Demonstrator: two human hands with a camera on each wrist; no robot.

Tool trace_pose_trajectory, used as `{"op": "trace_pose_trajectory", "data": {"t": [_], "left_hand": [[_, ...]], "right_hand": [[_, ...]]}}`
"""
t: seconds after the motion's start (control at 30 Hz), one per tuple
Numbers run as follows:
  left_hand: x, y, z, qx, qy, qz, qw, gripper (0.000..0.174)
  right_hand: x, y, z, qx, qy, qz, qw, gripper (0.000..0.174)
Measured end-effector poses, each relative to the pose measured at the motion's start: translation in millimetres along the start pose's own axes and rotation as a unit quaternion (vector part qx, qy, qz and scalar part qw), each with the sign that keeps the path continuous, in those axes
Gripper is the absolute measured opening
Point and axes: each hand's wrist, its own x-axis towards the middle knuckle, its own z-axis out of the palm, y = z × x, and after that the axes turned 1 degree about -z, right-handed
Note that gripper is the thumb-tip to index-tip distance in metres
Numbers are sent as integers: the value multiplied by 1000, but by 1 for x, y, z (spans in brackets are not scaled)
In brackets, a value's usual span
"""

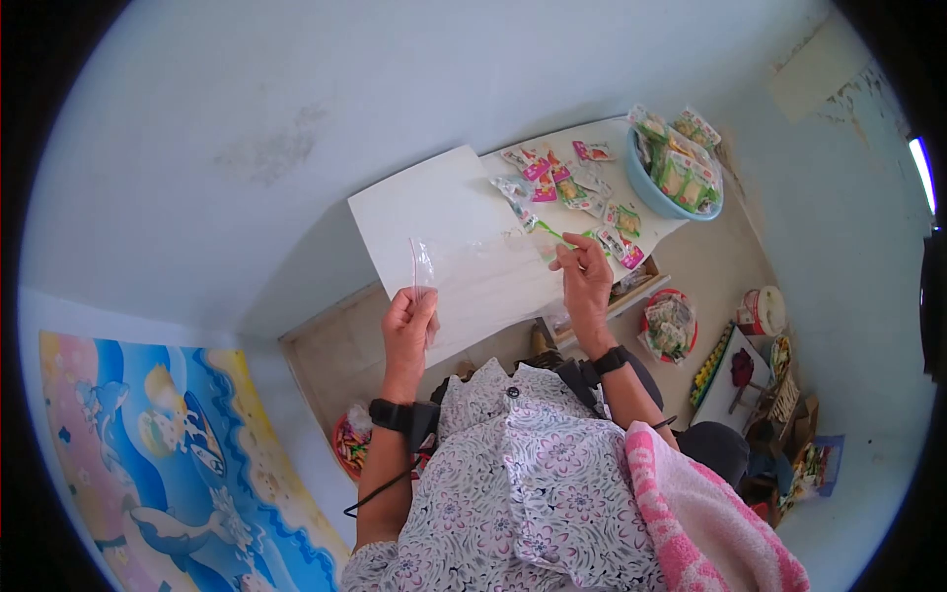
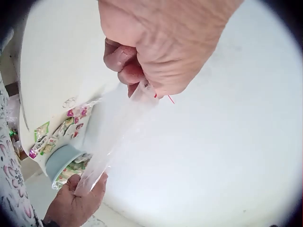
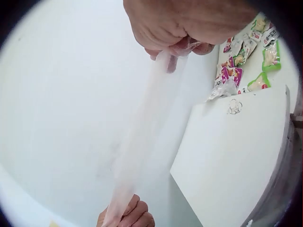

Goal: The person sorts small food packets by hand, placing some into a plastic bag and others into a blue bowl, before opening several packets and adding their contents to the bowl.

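Observation:
A clear plastic zip bag (image 1: 483,281) with a thin red line along one edge is stretched between my two hands above the white table. My left hand (image 1: 409,318) pinches the edge with the red line. At the other end, the fingers and thumb of my right hand (image 1: 587,281) pinch the bag. In the left wrist view the bag (image 2: 118,123) runs down from the left hand (image 2: 170,42) to the right hand (image 2: 75,201). Seen from the right wrist, the film (image 3: 142,127) looks narrow and nearly edge-on. No contents show inside it.
Several small snack packets (image 1: 577,187) lie on the table's right part, beside a white board (image 1: 419,197). A blue basin (image 1: 641,183) heaped with packets stands at the far right. Below are an open drawer (image 1: 621,306), a red basket (image 1: 671,326) and a white bucket (image 1: 762,311).

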Motion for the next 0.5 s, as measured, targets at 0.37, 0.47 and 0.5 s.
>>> {"op": "trace_pose_trajectory", "data": {"t": [0.37, 0.47, 0.5], "left_hand": [[-10, 40, 30, 321, 127, 229, 910, 17], [-12, 36, 44, 367, 89, 258, 889, 18], [-10, 36, 46, 367, 85, 269, 887, 22]], "right_hand": [[-22, -48, 46, -31, -222, 4, 975, 27], [-26, -51, 69, 26, -284, 42, 958, 27], [-27, -50, 72, 26, -300, 49, 952, 27]]}}
